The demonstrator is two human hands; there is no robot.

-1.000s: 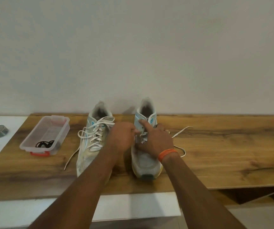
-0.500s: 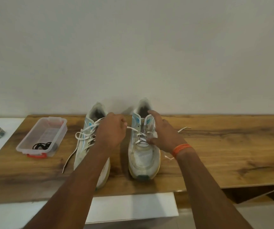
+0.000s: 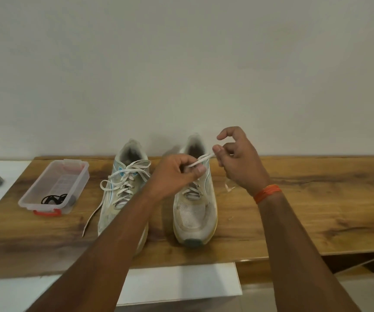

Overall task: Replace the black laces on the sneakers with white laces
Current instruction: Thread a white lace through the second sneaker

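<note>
My left hand point(image 3: 177, 174) pinches the white lace point(image 3: 200, 160) above the right sneaker point(image 3: 195, 199). My right hand point(image 3: 237, 158) pinches the other end of that lace, with one finger sticking up. The lace is pulled tight between my two hands. The right sneaker stands on the wooden tabletop point(image 3: 305, 210). The left sneaker point(image 3: 123, 192) stands just beside it and has white laces too. Farther left of the right sneaker, a clear box point(image 3: 53, 185) holds the black laces point(image 3: 54, 198).
</note>
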